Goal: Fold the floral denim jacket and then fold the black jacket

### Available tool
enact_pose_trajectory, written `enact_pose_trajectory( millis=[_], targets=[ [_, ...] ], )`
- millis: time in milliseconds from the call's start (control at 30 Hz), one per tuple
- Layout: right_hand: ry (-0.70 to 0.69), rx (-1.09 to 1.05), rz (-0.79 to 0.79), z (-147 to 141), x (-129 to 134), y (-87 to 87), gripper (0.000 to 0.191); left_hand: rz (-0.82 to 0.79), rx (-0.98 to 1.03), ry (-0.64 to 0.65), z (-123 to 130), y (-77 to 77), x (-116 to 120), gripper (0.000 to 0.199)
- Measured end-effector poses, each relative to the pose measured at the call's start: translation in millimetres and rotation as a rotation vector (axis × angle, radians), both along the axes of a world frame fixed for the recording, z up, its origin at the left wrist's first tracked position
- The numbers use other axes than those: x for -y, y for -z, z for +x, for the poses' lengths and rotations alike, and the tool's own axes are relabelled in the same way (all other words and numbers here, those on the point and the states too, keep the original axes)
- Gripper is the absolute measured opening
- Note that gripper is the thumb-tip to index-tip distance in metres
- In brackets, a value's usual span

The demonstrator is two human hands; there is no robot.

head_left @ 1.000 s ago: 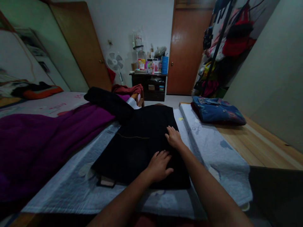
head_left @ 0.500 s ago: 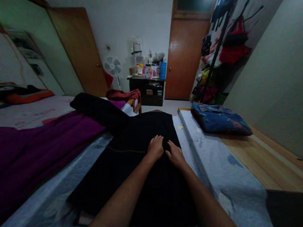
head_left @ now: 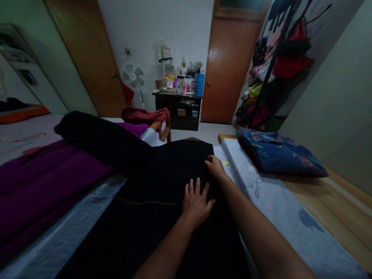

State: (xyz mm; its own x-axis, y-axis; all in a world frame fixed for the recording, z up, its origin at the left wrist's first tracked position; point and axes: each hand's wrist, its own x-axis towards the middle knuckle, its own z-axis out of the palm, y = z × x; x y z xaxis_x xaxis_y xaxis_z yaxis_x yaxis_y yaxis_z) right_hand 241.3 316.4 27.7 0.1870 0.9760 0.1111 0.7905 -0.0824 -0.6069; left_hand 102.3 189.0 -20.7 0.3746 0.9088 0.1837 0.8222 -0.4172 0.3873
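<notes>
A large black garment (head_left: 162, 228) with a thin brownish line of stitching lies spread over the bed in front of me. One dark part of it reaches out to the left across purple cloth. My left hand (head_left: 196, 203) rests flat on the garment's middle, palm down and fingers spread. Farther forward, my right hand (head_left: 215, 166) is at the garment's upper right edge, its fingers curled together on the fabric. The fingertips are partly hidden there.
Purple cloth (head_left: 52, 166) covers the bed on the left. To the right, a folded blue denim garment (head_left: 281, 151) lies on a pale patterned mattress (head_left: 290, 209) and wooden boards. A fan (head_left: 133, 77), dark cabinet (head_left: 177, 116) and brown door (head_left: 222, 69) stand beyond.
My right hand has moved forward to the garment's upper right edge, and its fingers have curled. My left hand has come back slightly and spread its fingers. The view has shifted a little.
</notes>
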Motion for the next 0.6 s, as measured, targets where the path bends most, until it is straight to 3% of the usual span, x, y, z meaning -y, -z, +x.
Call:
enact_pose_trajectory(
  millis=[133,300,600],
  targets=[
    [0.023,0.004,-0.063,-1,-45,2.1,0.027,0.004,0.018,0.0,-1,3.4,-1,0.067],
    [-0.033,-0.05,-0.117,0,-82,7.7,0.02,0.014,0.01,0.002,0,7.1,-2,0.069],
    [-0.037,-0.215,-0.125,4,-97,25.4,0.018,0.088,-0.148,-0.085,4,4.2,5,0.064]
  ],
)
